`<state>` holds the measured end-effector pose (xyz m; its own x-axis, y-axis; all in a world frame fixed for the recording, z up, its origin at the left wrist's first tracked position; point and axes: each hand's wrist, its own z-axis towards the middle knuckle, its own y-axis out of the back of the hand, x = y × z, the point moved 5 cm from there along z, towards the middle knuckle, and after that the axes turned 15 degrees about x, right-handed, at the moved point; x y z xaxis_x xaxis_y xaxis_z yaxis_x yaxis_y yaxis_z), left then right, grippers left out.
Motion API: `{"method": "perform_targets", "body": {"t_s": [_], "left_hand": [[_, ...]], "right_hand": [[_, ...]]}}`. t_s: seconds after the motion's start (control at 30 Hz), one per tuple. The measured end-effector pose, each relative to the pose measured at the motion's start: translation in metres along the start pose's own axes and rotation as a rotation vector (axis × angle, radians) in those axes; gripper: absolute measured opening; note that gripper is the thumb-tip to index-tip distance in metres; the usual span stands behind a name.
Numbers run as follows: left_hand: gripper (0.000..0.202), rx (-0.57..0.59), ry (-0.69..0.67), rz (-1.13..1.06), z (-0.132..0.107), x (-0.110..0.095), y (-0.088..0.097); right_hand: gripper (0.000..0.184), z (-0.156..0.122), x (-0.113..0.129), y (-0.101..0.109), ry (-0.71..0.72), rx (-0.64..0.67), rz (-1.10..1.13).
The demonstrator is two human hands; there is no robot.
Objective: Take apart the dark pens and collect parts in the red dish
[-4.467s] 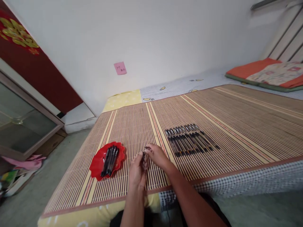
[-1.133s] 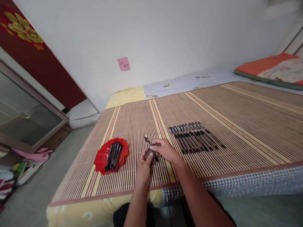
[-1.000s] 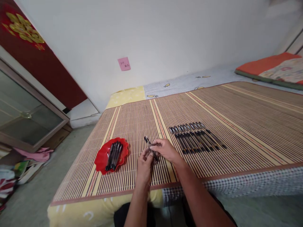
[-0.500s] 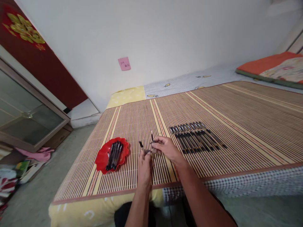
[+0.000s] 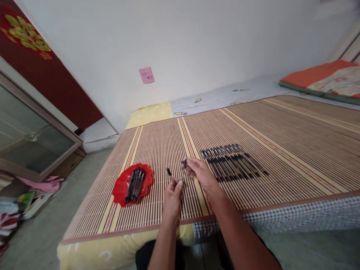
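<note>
My left hand [image 5: 172, 193] is closed around a pen barrel [image 5: 169, 173], whose black end points up out of the fingers. Just to the right, my right hand [image 5: 197, 169] pinches a slender pen part [image 5: 185, 164] that looks like a refill with a pale tip. Its lower end runs down close to the left thumb; whether it touches is unclear. To the right of my hands lies a slanted row of black pen barrels [image 5: 225, 167], with a row of pen caps [image 5: 220, 150] above them. A scalloped red plate [image 5: 117, 187] at left holds several dark pens [image 5: 137, 184].
A striped bamboo mat [image 5: 157, 142] covers the bed, its front edge close to my knees. An orange folded quilt [image 5: 312, 77] lies at the far right. Behind the bed rises a white wall with a pink note [image 5: 146, 75]. A glass-panelled door [image 5: 33, 131] stands at left.
My right hand has shifted slightly right and up with the slender part, its grip turned a little. The left hand keeps the barrel nearly in place. The view has tilted slightly.
</note>
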<state>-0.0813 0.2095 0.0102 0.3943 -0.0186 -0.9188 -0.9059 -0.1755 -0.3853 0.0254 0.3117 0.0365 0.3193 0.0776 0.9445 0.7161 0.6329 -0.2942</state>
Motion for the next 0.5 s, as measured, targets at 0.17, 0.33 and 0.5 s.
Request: {"method": "perform_targets", "body": {"t_s": [0.17, 0.33, 0.5], "left_hand": [[0.045, 0.024, -0.007, 0.061, 0.0, 0.002, -0.002], [0.044, 0.029, 0.001, 0.055, -0.001, 0.003, -0.003], [0.043, 0.009, 0.001, 0.065, -0.001, 0.001, -0.003]], "right_hand": [[0.038, -0.001, 0.004, 0.013, 0.078, -0.107, 0.084], [0.032, -0.001, 0.003, 0.016, 0.091, -0.113, 0.107], [0.029, -0.003, 0.008, 0.013, 0.092, -0.092, 0.123]]}}
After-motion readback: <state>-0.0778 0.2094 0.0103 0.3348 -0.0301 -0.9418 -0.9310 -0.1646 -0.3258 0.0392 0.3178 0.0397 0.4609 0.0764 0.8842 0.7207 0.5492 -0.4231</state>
